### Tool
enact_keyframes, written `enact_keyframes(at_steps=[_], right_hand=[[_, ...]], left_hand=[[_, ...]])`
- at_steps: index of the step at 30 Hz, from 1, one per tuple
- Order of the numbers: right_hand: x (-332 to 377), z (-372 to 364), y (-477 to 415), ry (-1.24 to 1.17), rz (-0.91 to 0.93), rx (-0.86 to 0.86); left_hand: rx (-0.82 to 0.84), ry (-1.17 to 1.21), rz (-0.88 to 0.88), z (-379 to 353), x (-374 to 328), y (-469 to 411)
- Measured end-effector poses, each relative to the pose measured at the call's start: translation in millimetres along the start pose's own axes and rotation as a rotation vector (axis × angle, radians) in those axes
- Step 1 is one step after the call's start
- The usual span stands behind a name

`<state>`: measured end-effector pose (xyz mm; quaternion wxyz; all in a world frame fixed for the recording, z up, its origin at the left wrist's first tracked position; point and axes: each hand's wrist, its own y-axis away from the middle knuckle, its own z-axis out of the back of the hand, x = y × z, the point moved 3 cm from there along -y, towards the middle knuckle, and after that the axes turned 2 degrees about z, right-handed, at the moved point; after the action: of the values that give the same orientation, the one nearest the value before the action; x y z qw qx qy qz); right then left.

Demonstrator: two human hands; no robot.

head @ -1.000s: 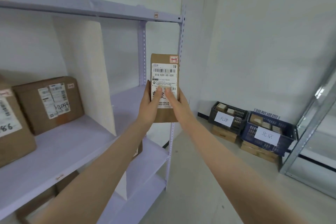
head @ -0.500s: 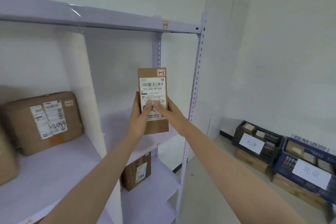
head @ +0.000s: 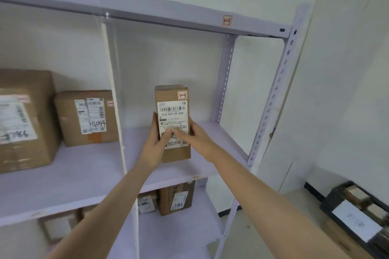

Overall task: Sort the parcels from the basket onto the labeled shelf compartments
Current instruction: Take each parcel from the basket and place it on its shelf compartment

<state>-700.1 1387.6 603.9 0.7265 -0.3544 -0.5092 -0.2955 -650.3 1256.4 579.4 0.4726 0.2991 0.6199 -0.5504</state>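
Parcel [head: 171,99], a tall brown carton with a white barcode label, upright in the right compartment of the shelf [head: 212,143], toward its front edge; contact with the board cannot be told. Left hand [head: 154,147] and right hand [head: 199,139] grip its lower half from either side, fingers [head: 155,126] curled round the edges, thumbs on the label. Two larger cartons [head: 86,118] sit left of the divider [head: 114,94].

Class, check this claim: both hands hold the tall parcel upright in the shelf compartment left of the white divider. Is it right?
Not quite. In the head view, the left hand and right hand hold the tall parcel upright in the compartment right of the white divider, not left of it.
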Motion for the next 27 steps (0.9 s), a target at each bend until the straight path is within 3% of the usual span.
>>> enact_keyframes(at_steps=[8,14,27], right_hand=[[-40,-17,8,-0.011,0.0,0.154],[-62,-29,14,-0.013,0.021,0.192],[-76,-31,-25,0.096,0.025,0.036]], left_hand=[[-0.136,-0.2,0.075,6,17,45],[-0.203,-0.21,0.181,4,32,66],[-0.329,-0.197,0.247,14,58,21]])
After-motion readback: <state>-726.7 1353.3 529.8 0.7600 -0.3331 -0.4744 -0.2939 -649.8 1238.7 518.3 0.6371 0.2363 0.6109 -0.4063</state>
